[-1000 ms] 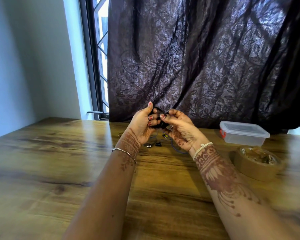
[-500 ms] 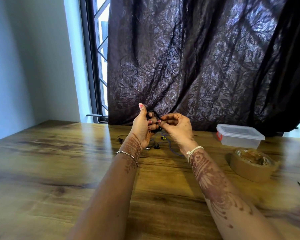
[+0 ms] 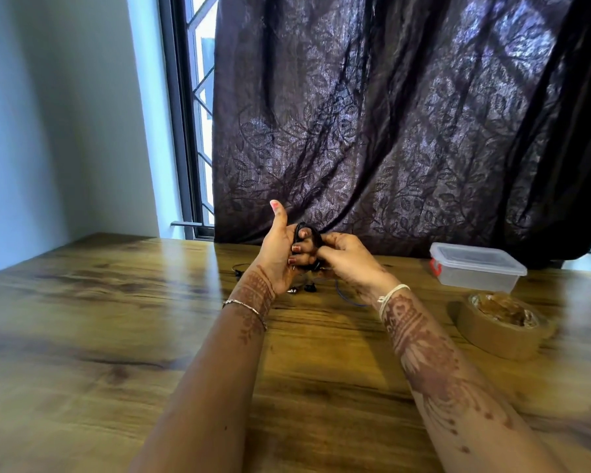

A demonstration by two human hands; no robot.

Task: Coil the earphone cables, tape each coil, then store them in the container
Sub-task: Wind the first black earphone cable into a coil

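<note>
Sticks left thumb straight up now, folded lower a second ago. Grips thin black looped earphone coil [image 3: 305, 230] with left hand [image 3: 279, 256], fingers curled round it; pinches same coil with right hand [image 3: 350, 262], hands together above far-centre table [image 3: 116, 319]. Hides loose earbuds [image 3: 309, 287], blue cable [image 3: 347, 299] partly behind wrists. Shows lidded clear boxy container [image 3: 475, 269] right, brown tape roll [image 3: 498, 331] nearer.

Bare bench [image 3: 99, 336] runs open across the left and near side. On the right stand a lidded container [image 3: 475, 268] and a tape roll [image 3: 492, 339]; loose earphones [image 3: 309, 287] litter mid-bench; a curtain [image 3: 389, 131] closes the back.
</note>
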